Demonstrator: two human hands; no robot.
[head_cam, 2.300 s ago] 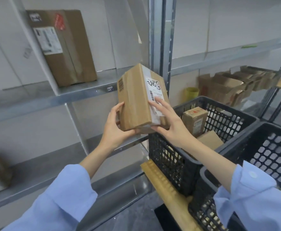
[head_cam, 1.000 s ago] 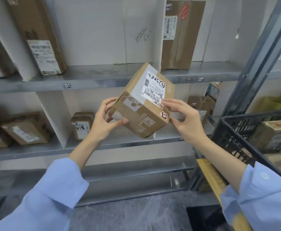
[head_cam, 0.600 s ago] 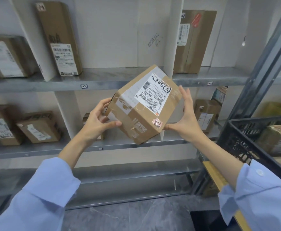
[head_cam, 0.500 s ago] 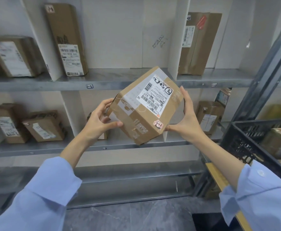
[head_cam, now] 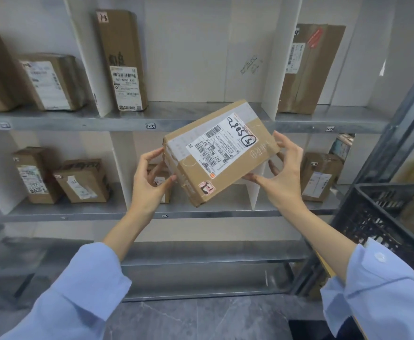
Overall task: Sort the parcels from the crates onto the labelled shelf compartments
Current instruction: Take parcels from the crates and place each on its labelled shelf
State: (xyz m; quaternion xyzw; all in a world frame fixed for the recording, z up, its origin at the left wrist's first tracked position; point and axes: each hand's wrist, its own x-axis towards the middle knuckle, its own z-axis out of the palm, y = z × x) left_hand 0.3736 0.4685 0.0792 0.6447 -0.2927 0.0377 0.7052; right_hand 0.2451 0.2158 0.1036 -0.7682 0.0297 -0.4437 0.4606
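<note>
Left hand [head_cam: 149, 177] and right hand [head_cam: 284, 177] hold a tilted parcel [head_cam: 220, 153] before the shelf [head_cam: 78, 120], each grip pinching an end. Match sticker [head_cam: 206, 188] to tag [head_cam: 150, 125] first.

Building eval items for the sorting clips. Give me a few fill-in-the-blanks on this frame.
1. The left hand and right hand hold one ___ between them.
2. The shelf tag above the left hand reads ___.
3. The crate on the right is ___ in colour.

Missing words: parcel; 1-3; black.
</note>
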